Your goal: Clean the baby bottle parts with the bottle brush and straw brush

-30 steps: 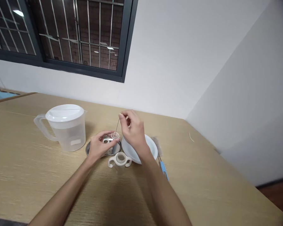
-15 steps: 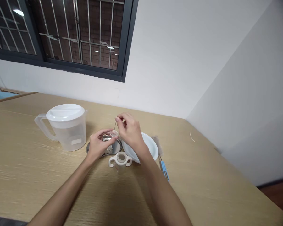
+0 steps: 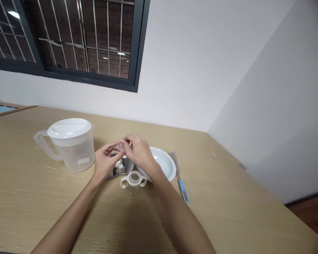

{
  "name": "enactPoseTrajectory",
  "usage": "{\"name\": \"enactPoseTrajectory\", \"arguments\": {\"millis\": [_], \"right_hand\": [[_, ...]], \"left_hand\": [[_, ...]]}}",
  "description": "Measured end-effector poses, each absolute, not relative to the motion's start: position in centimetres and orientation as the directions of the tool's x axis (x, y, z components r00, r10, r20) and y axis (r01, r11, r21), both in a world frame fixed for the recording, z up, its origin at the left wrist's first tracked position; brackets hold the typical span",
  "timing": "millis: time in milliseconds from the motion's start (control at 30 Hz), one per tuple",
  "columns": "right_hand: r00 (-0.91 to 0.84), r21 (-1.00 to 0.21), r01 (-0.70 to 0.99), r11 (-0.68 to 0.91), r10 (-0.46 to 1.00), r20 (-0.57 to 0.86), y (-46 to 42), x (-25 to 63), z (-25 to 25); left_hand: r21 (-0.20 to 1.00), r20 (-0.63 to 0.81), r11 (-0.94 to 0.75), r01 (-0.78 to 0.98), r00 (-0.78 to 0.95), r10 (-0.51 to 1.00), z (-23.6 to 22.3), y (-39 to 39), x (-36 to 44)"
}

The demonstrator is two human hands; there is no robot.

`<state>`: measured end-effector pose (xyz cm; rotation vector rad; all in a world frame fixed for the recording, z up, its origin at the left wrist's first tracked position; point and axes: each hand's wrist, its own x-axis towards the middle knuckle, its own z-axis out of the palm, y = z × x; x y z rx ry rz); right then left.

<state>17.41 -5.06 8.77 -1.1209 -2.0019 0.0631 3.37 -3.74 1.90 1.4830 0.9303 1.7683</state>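
A small clear round plastic piece (image 3: 120,146) is pinched between the thumb and fingers of my left hand (image 3: 107,157), above a shiny metal tray (image 3: 128,164). Against the piece's right side press the closed thumb and forefinger of my right hand (image 3: 137,150). Whatever lies between those right fingertips is hidden. Small white and clear plastic parts (image 3: 119,166) lie on the tray, partly behind my left hand. Just in front stands a clear cup with a cream two-handled ring (image 3: 134,178).
A lidded translucent pitcher (image 3: 74,148) stands on the left. Partly behind my right wrist is a white plate (image 3: 165,164), with a blue-handled bristle brush (image 3: 182,190) beside it. A thin pale strip (image 3: 213,151) lies farther right on the wooden table (image 3: 228,197).
My right hand has come down and left to the clear round piece. The thin stick that stood upright between its fingers and the piece no longer shows. The view has shifted slightly.
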Motion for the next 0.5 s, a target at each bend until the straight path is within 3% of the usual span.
{"name": "enactPoseTrajectory", "arguments": {"millis": [500], "right_hand": [[-0.262,-0.419,0.732,0.537,0.790,0.554,-5.22,17.89,9.10]], "left_hand": [[0.858,0.510,-0.513,-0.018,-0.088,0.856,1.63,-3.44,3.13]]}}
